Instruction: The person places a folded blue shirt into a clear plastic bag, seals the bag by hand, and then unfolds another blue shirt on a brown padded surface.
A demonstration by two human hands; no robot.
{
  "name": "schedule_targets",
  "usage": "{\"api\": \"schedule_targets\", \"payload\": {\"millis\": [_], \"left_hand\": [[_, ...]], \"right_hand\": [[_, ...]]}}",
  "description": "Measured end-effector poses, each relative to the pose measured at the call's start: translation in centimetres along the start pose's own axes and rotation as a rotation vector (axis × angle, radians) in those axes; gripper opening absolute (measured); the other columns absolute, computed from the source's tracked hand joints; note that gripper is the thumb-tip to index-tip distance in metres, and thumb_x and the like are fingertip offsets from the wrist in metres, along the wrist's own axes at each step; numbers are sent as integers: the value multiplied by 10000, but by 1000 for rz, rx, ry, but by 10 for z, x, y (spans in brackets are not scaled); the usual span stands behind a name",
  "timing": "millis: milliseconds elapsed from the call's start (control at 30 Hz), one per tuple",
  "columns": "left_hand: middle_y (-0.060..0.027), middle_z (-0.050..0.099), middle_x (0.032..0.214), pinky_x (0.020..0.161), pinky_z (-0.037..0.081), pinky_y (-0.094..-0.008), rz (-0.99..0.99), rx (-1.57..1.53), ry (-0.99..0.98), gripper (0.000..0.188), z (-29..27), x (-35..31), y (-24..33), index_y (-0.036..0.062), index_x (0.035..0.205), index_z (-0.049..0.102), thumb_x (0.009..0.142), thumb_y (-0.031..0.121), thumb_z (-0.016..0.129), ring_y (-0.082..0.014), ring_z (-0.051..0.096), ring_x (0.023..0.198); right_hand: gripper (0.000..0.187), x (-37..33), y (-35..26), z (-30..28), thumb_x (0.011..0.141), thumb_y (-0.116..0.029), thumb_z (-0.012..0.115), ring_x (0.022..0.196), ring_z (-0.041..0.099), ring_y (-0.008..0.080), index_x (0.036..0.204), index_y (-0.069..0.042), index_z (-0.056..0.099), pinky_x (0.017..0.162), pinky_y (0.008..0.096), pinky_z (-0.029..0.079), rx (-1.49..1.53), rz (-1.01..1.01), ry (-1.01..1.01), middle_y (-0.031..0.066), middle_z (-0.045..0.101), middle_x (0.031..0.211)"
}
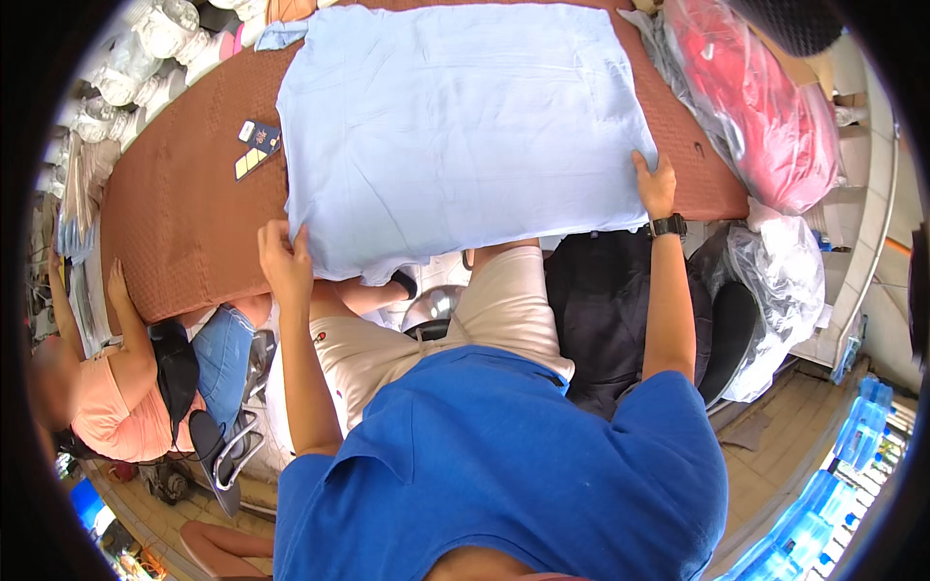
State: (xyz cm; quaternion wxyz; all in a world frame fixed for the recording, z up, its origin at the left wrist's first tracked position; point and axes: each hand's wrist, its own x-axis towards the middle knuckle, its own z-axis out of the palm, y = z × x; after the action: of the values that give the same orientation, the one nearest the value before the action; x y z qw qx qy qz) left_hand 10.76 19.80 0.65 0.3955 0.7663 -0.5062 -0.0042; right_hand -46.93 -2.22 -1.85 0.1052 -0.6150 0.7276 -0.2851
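Observation:
A light blue cloth (455,126) lies spread over the brown-covered table (184,203), its near edge hanging slightly past the table's front. My left hand (284,259) pinches the cloth at its near left corner, thumb and fingertips closed on the edge. At the near right corner, my right hand (659,186) grips the cloth's side edge, with the thumb on top and a dark watch (666,226) on the wrist. Light creases run across the fabric. A small piece of similar blue fabric (281,36) shows at its far left corner.
Dark blue tags (258,147) lie left of the cloth. Plastic-wrapped red goods (751,107) stand at the right, above a clear plastic bag (765,281). White bundles (165,39) line the far left. A person in a peach top (116,407) sits at the left. Black chair (610,310) beside me.

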Motion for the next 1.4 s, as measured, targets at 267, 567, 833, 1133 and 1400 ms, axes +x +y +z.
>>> {"api": "schedule_targets", "payload": {"millis": [267, 567, 833, 1133, 1400], "left_hand": [[-45, 617, 858, 689, 458, -247, -226, -475, 94, 232, -14, -11, -56, 1, 1062, 527, 956, 96, 710, -116, 580, 775], [-136, 661, 1045, 798, 516, -323, -230, -68, 33, 326, -29, -34, -29, -4, 1178, 566, 901, 49, 730, -227, 656, 904], [-155, 587, 1173, 839, 538, -385, 38, -160, 179, 340, -2, 107, 14, 12, 1193, 622, 909, 161, 734, -280, 664, 953], [-200, 628, 1295, 751, 619, -290, -426, -360, -243, 526, 105, 279, -20, -102, 1324, 544, 944, 217, 718, -254, 737, 925], [-233, 472, 1409, 814, 638, -272, -689, -929, -440, 585, 150, 341, -4, -161, 1354, 424, 965, 173, 704, -321, 701, 985]], "right_hand": [[631, -16, -18, -7, 839, -374, 809, 1066, 651, 479, 1218, 6, 476, 912, 493, 513, 61, -4, 10, 323, 669, 1115], [462, -21, -3, -15, 894, -409, 727, 991, 665, 456, 1154, -108, 493, 720, 575, 524, -358, 59, 145, 214, 643, 1136], [340, 41, -57, 20, 941, -309, 657, 1115, 566, 413, 1224, -124, 619, 879, 520, 512, -309, -492, 186, 145, 591, 1207], [340, 152, -114, 79, 929, -231, 654, 1183, 534, 399, 1254, -133, 648, 978, 540, 472, -353, -457, 38, 132, 574, 1300], [542, 259, -137, 139, 881, -45, 644, 1208, 561, 456, 1406, -87, 519, 1015, 492, 489, -82, -601, 15, 197, 555, 1351]]}}
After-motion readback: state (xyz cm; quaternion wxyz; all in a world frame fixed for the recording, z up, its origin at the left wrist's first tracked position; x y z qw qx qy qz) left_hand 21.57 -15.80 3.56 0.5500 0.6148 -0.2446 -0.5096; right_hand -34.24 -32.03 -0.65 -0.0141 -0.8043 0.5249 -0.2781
